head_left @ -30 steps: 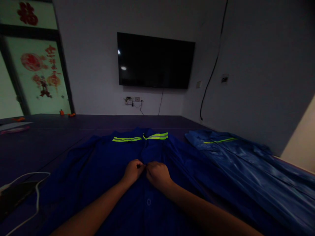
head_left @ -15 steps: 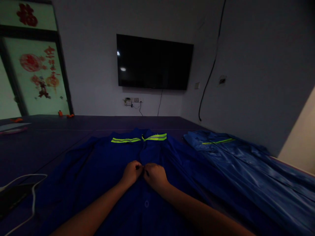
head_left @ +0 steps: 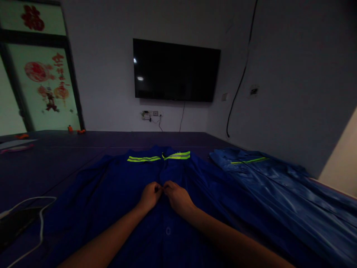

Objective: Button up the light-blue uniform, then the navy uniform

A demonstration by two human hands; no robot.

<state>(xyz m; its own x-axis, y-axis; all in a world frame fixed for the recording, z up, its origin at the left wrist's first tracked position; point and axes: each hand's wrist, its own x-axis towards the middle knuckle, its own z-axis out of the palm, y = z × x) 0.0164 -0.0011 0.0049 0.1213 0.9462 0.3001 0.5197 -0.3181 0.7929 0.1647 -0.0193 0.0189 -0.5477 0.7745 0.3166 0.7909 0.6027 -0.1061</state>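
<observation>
A dark blue work jacket [head_left: 122,186] with yellow-green reflective strips across its chest lies spread out in front of me, collar away from me. My left hand [head_left: 152,194] is closed in a pinch on the jacket's front edge at mid-chest. Close against it, my right hand [head_left: 177,195] pinches the same front placket, the fingertips of both hands nearly touching. What sits between the fingertips is hidden. Below the hands a round button [head_left: 167,231] shows on the placket.
A lighter blue jacket [head_left: 267,186] with a yellow-green stripe lies to the right. At the left are a dark flat device [head_left: 19,225] and a white cable [head_left: 41,223]. Small orange objects [head_left: 80,131] lie farther back. A television [head_left: 175,70] hangs on the wall.
My right hand's fingers have shifted from a tighter curl to a more extended pinch at the placket. My left hand stays nearly in place. The view has moved slightly.
</observation>
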